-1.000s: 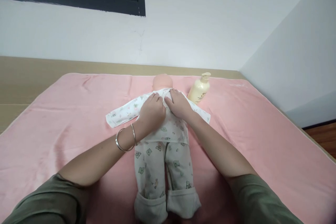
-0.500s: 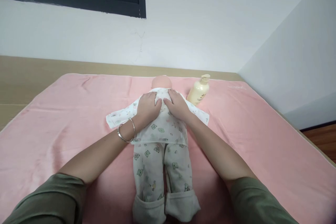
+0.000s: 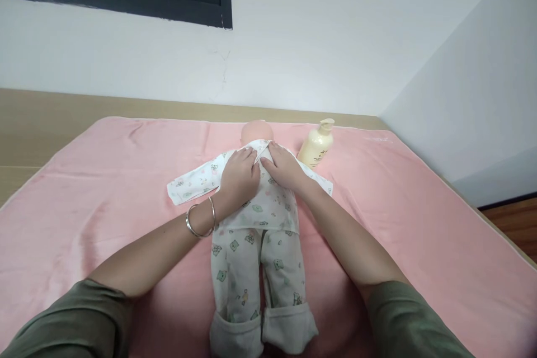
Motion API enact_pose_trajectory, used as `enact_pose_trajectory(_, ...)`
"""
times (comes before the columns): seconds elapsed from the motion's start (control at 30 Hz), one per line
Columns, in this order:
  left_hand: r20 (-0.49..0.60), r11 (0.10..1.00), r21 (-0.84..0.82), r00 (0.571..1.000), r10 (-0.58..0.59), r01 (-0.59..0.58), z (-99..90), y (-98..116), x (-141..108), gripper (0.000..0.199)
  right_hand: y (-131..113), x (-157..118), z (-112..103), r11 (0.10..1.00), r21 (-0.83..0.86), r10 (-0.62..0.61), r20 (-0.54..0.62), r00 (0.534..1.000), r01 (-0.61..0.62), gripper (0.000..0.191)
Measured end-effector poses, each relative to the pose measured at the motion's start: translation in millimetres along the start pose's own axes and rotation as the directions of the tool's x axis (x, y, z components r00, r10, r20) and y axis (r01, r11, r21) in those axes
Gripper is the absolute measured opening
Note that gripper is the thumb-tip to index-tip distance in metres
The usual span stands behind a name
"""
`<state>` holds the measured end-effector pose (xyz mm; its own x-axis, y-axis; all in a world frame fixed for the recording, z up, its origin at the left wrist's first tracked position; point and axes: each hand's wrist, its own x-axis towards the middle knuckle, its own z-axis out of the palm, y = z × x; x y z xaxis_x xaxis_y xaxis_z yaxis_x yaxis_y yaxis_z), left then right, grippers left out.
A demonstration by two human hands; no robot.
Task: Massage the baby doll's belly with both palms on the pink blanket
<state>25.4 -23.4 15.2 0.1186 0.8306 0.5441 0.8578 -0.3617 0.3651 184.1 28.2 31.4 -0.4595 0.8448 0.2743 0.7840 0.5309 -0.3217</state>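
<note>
A baby doll (image 3: pixel 257 131) lies on a pink cloth, its head away from me, wearing a white printed top (image 3: pixel 268 207) and white printed trousers (image 3: pixel 241 274) with turned-up cuffs. My left hand (image 3: pixel 240 177), with two silver bangles at the wrist, has its thumb and fingertips closed on fabric of the top near the neck, where the cloth is creased. Flat on the other side of the chest rests my right hand (image 3: pixel 284 168), thumb spread from the fingers. The top's sleeves stretch out to both sides.
Just right of the doll's shoulder a pale yellow pump bottle (image 3: pixel 315 146) leans on the pink cloth (image 3: pixel 138 179). Behind are a wooden ledge (image 3: pixel 54 106), a white wall and a dark window frame (image 3: pixel 168 3). Another wall angles in at the right.
My left hand has shifted slightly right and its thumb has drawn in to the fingers, pulling the top's fabric into a crease. My right hand stays nearly in place.
</note>
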Motion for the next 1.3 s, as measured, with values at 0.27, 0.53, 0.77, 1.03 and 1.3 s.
enact_pose_trajectory(0.27,0.227,0.970,-0.002,0.945,-0.237,0.244,-12.9,-12,23,0.031,-47,-33,9,0.978,-0.207,-0.024,-0.145,0.989,-0.006,0.053)
enact_pose_trajectory(0.53,0.084,0.972,0.201,0.991,0.109,-0.124,-13.4,12,-1,0.031,-15,-6,-9,0.994,-0.059,0.096,0.011,0.995,-0.095,0.047)
enact_pose_trajectory(0.77,0.174,0.994,0.112,0.984,-0.040,0.020,-14.6,-1,14,0.022,-35,-26,1,0.970,-0.241,0.016,-0.080,0.997,-0.035,0.045)
enact_pose_trajectory(1.03,0.154,0.989,0.143,0.986,-0.065,0.043,-16.7,-6,12,0.028,-30,-19,10,0.984,-0.175,-0.029,-0.093,0.995,0.012,0.044)
enact_pose_trajectory(1.3,0.127,0.985,0.172,0.992,-0.005,-0.018,-19.8,5,0,0.024,-22,-10,3,0.989,-0.142,0.042,-0.062,0.997,-0.051,0.047)
